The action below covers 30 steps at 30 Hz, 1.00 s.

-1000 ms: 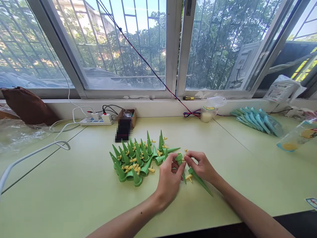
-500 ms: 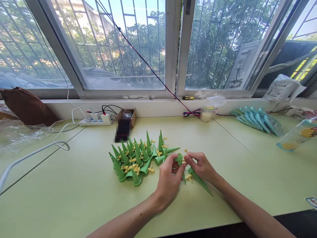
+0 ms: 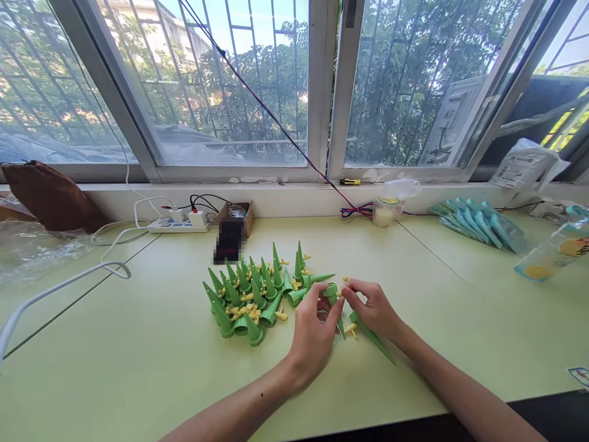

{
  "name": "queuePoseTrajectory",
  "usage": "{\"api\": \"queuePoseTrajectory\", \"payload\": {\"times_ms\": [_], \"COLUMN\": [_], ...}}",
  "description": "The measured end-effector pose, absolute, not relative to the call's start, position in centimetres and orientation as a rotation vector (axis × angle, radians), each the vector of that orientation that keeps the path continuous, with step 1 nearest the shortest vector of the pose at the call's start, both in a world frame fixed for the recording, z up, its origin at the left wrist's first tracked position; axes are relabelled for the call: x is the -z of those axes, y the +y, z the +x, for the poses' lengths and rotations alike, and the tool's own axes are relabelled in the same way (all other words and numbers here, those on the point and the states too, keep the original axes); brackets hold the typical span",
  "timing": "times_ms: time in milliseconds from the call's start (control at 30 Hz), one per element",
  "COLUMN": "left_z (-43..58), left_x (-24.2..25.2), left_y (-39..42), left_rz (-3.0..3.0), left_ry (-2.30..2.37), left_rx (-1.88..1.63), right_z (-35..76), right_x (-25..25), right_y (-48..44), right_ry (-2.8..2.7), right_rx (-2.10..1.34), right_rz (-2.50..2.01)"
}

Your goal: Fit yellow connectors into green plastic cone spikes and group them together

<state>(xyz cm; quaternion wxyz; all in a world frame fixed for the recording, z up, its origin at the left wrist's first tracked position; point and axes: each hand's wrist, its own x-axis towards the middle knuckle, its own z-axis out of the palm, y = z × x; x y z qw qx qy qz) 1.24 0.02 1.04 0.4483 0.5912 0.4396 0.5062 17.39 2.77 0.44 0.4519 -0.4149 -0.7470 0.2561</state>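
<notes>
Far left, on pale green tabletop: crumpled clear plastic, with brown bag slumped behind, near the sill. Next along, looping white cable; then white power strip below the window. Just right of strip, small cardboard box, with dark blurred-out object right in front.

Left of centre: cluster of green cones, many upright on wide ends, a few tipped over; yellow fittings scattered among them. Toward right side of cluster, a couple more on their sides.

Left grip: clasps single cone near its wide end, wide end up, narrow tip slanting down to the right.

Right grip: pinches small yellow piece at side of that wide end; too small to tell whether attached. Between both, on tabletop, stray fitting. Under right forearm side, loose cone, tip toward near right.

Behind, against the wall: tied wires, then pale jar. Farther right, fanned blue-green packets. At right edge, clear packaging with orange print.
</notes>
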Motion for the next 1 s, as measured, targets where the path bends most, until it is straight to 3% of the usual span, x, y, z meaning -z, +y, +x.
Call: {"api": "queuePoseTrajectory", "payload": {"times_ms": [1000], "left_z": [1.16], "left_x": [-1.29], "left_y": [-0.04], "left_rz": [1.438], "left_ry": [1.077], "left_rx": [-1.256], "right_z": [17.37], "right_x": [-0.69], "right_y": [2.67], "right_ry": [-1.858], "right_rx": [-0.664], "right_rz": [-0.973]}}
